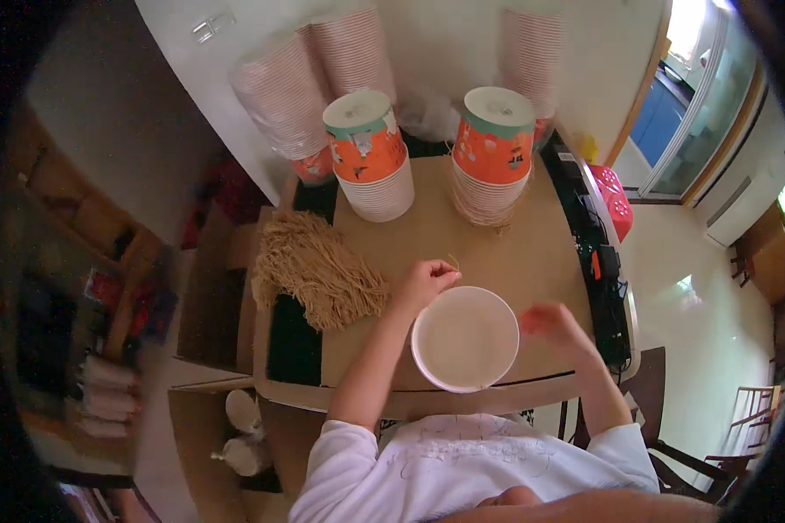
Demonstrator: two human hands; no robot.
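Observation:
A white paper bucket [465,338] stands on a cardboard sheet [497,253] right in front of me, seen from above. My left hand [425,282] rests at its upper left rim with fingertips pinched on a thin tan string. My right hand [553,324] hovers blurred by the right side of the bucket, fingers apart, holding nothing that I can see. A bundle of tan strings [316,267] lies to the left of my left hand.
Two stacks of upturned orange and white paper buckets [371,152] [492,148] stand at the back of the cardboard. Tall pale bucket stacks [310,74] lean by the wall. A black machine [595,235] runs along the right. Cardboard boxes [209,418] sit at the lower left.

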